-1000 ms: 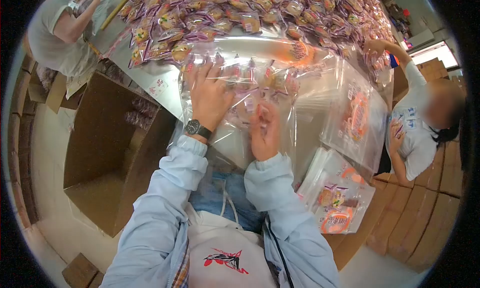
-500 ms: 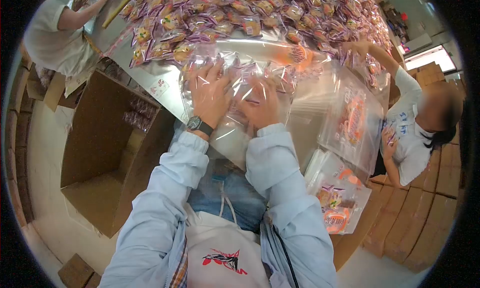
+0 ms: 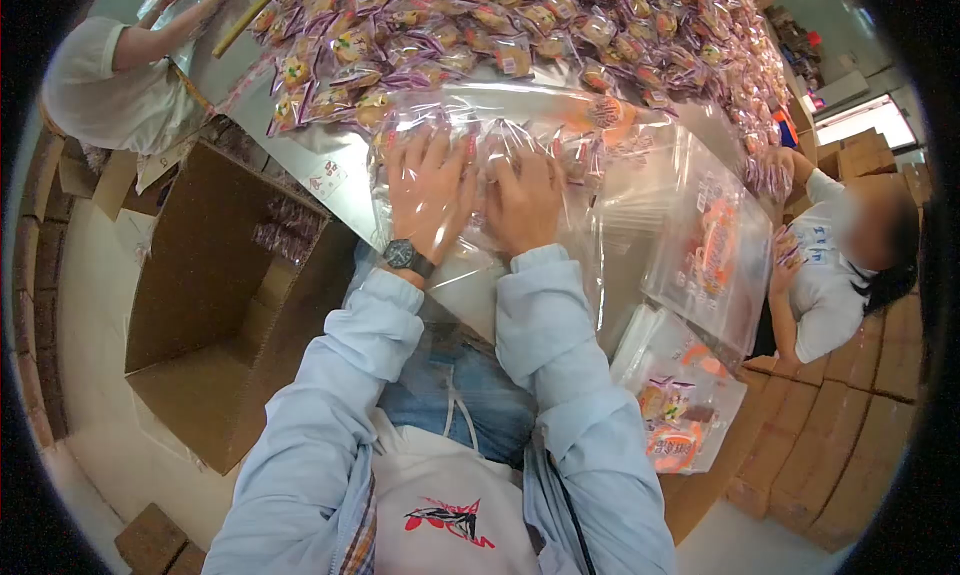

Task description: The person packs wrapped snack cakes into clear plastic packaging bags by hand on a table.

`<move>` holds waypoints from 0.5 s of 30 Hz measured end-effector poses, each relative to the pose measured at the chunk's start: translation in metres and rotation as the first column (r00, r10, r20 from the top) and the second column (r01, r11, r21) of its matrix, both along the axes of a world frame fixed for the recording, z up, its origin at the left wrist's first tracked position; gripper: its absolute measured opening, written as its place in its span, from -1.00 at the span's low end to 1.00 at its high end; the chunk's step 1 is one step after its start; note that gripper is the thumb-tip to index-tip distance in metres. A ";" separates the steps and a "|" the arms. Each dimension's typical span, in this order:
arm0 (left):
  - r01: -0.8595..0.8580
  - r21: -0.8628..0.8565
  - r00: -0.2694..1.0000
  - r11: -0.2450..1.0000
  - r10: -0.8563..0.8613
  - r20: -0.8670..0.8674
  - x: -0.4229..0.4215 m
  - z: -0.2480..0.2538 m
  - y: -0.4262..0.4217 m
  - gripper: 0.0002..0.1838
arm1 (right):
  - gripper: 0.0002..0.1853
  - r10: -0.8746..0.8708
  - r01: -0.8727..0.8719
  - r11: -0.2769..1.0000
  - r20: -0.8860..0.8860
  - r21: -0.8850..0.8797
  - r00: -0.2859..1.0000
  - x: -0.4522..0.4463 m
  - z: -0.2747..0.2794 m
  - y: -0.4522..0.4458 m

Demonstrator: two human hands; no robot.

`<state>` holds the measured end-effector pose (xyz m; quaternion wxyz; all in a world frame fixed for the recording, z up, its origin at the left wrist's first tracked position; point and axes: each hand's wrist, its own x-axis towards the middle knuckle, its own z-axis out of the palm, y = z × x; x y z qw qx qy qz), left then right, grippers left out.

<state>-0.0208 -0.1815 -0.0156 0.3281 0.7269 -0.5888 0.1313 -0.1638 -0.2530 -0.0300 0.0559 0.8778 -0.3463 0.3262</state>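
Both my hands are inside a large clear plastic bag (image 3: 465,265) at the table's near edge. My left hand (image 3: 430,190), with a dark watch at the wrist, lies with its fingers spread over small wrapped packets. Beside it, my right hand (image 3: 525,200) rests on packets too, fingers apart and pointing away from me. The bag's film covers the fingertips and blurs the packets under them. Beyond the bag lies a big heap of wrapped snack packets (image 3: 510,55) in purple and clear wrappers.
Printed clear bags (image 3: 710,245) lie stacked at the right, with more bags (image 3: 680,405) below them. An open carton (image 3: 190,305) stands at the left. A person (image 3: 825,265) holds packets at the right; another person (image 3: 120,95) works at the upper left. Cartons (image 3: 830,425) are piled lower right.
My right hand has moved forward and up beside my left hand, its fingers now spread over the packets. The person at the right has drawn one arm back from the heap.
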 end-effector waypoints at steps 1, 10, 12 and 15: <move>-0.003 0.008 1.000 1.000 0.003 0.003 -0.002 0.002 0.000 -0.55 | -0.50 0.007 -0.007 1.000 0.006 0.000 1.000 0.000 0.001 -0.001; 0.038 0.117 0.981 0.992 -0.059 0.187 -0.011 0.004 -0.002 -0.30 | -0.45 -0.113 0.112 0.994 -0.078 -0.009 0.991 0.005 -0.010 -0.006; 0.035 0.126 0.980 0.991 -0.059 0.189 -0.006 -0.001 -0.004 -0.31 | -0.42 -0.153 0.150 0.988 -0.093 -0.029 0.984 0.007 -0.006 -0.007; 0.005 0.131 0.979 0.991 -0.032 0.203 -0.005 -0.006 -0.006 -0.38 | -0.39 -0.205 0.203 0.978 -0.076 -0.040 0.976 0.014 -0.004 -0.010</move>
